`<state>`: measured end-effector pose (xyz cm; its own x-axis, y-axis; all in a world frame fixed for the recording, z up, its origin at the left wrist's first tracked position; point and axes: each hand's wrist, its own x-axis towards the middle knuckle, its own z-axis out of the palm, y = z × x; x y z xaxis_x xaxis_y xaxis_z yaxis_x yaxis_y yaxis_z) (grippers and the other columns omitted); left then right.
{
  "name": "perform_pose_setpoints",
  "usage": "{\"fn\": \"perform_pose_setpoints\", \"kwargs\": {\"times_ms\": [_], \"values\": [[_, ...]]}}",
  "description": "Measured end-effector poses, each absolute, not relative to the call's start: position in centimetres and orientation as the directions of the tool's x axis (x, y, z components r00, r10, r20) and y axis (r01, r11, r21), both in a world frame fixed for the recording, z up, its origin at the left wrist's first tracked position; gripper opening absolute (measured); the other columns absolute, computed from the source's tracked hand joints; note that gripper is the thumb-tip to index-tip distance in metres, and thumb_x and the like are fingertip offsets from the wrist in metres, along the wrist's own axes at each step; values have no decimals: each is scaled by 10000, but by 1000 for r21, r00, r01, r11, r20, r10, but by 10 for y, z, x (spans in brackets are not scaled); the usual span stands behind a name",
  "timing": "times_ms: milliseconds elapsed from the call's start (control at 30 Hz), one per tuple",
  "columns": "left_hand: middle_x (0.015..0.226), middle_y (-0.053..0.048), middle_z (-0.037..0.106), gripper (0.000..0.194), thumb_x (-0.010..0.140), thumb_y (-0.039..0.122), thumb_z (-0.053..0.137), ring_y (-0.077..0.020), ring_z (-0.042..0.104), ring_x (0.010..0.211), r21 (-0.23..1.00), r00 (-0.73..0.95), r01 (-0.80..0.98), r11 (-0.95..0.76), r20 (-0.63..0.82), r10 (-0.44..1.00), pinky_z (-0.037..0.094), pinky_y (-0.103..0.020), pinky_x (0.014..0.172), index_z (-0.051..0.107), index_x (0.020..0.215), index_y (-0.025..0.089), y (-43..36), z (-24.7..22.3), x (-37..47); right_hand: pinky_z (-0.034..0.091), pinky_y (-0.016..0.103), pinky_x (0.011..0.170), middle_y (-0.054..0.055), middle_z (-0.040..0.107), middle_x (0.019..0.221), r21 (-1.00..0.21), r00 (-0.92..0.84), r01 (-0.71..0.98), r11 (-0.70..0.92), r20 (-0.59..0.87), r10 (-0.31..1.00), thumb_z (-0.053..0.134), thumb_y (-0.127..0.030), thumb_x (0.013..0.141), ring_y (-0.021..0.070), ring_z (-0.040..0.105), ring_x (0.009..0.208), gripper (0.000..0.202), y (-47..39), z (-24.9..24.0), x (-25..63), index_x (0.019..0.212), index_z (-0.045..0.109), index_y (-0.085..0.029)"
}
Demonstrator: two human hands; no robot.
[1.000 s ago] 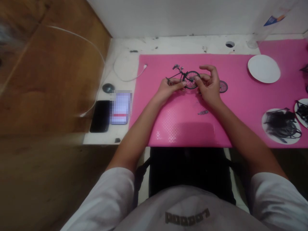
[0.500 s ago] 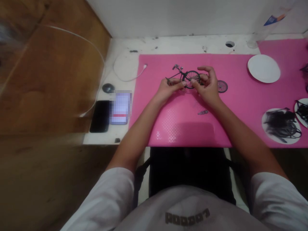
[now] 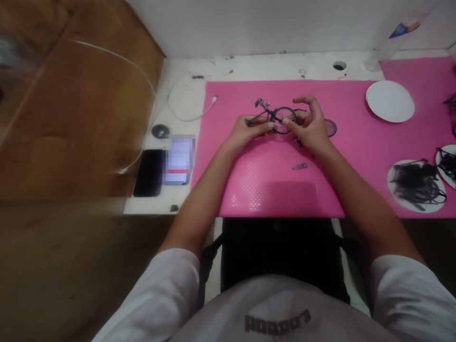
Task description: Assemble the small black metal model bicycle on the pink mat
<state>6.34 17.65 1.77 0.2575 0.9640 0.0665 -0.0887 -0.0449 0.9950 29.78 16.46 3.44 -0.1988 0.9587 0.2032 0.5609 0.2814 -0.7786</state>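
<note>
A small black model bicycle [image 3: 284, 114] is held above the pink mat, its spoked wheel between my two hands. My left hand [image 3: 251, 129] closes on the frame side, with the thumb by the wheel's left edge. My right hand [image 3: 310, 124] pinches the wheel's right side between thumb and bent fingers; its index finger curls free above. The saddle end [image 3: 259, 102] points up and left. Behind my right hand a loose spoked wheel [image 3: 331, 128] shows in part. A small dark part [image 3: 299, 166] lies on the mat below the hands.
To the right stand a white plate [image 3: 390, 101] and a plate of black parts [image 3: 416, 185], with another such plate [image 3: 448, 166] at the edge. On the left lie a black phone [image 3: 147, 173], a lit phone [image 3: 178, 159], a mouse [image 3: 160, 131] and a white cable [image 3: 194, 119]. A wooden panel [image 3: 89, 104] borders the left.
The bicycle has tilted slightly in my hands and its wheel sits a little lower. Dark parts now show below my right hand. Both hands keep their grip.
</note>
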Motion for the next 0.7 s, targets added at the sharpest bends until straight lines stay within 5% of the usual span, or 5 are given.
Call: {"fn": "perform_pose_setpoints", "kwargs": {"times_ms": [500,700], "values": [[798,-40,811,337,776,479,1014,-166,749,757,996,183,-74,-44,57,982,575,-282,715,830,800,197,180,10,68,552,431,776,109,794,998,-802,-156,547,240,185,970,606,-903,978,261,692,947,886,159,35,290,1618,470,-305],[799,-38,823,320,789,463,991,-136,726,727,996,68,-87,-23,29,997,553,-250,695,824,820,192,185,6,70,572,474,789,110,786,1128,-690,-199,612,387,340,919,724,-825,957,311,715,941,751,170,43,314,1502,625,-318]]}}
